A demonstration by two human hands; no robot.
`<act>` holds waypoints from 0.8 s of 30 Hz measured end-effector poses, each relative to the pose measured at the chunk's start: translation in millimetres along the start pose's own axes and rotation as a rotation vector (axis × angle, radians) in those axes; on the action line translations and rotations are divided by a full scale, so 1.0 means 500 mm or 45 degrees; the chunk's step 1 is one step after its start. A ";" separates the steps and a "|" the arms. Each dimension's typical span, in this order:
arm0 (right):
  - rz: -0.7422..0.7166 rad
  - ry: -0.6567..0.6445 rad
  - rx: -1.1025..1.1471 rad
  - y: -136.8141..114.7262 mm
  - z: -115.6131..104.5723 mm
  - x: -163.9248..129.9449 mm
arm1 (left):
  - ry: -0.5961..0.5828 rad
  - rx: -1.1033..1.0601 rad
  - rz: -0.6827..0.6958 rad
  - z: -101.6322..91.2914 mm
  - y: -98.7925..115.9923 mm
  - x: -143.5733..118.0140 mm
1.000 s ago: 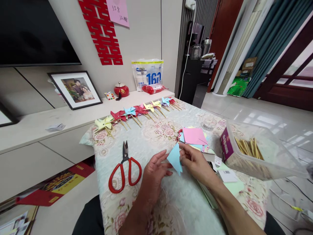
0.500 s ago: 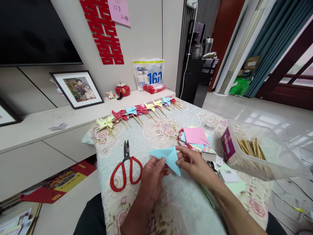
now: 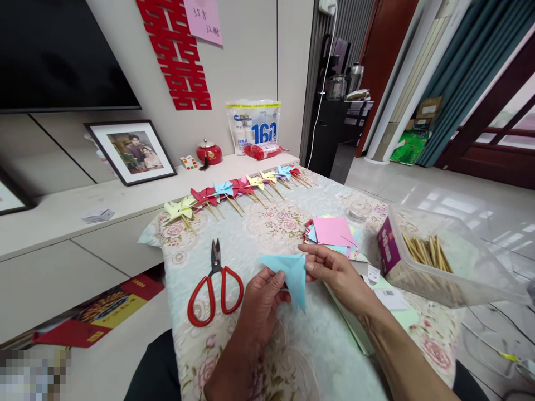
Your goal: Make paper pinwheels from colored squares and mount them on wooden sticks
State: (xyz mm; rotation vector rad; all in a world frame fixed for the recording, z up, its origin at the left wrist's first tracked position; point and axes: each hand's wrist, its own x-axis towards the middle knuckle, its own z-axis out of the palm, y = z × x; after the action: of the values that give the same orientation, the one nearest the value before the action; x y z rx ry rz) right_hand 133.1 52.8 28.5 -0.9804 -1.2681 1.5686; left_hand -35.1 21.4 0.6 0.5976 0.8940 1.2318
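Indoors, pinching folded blue paper [image 3: 290, 268] between clamped fingers [image 3: 276, 279] of left hand [image 3: 263, 294] and right hand [image 3: 340, 278], above the counter [image 3: 259, 245], right of red-handled scissors [image 3: 215, 264].

Left hand [image 3: 264, 298] pinching pointed folded light-blue paper [image 3: 296, 273], right hand [image 3: 336, 273] at its edge, red-handled metal scissors [image 3: 223, 289] left of both, square pink paper [image 3: 332, 230] beyond.

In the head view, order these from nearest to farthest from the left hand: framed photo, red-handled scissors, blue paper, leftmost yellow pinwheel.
1. Blue paper: pinched in the left hand.
2. Red-handled scissors: just left of it.
3. Leftmost yellow pinwheel: forward and left, beyond the scissors.
4. Framed photo: farthest, back left.
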 end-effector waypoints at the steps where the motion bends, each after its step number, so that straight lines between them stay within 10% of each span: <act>1: 0.012 0.005 0.000 0.000 0.001 0.000 | 0.008 0.004 0.000 0.001 0.001 -0.001; 24: -0.067 0.184 -0.327 0.010 -0.003 0.002 | -0.010 0.230 0.260 0.007 -0.041 0.004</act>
State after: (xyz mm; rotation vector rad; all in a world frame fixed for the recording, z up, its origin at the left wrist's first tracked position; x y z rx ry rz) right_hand 133.4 53.7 23.1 -1.1886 -1.4037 1.2910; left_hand -21.0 18.2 -14.4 0.8546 0.9619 1.3386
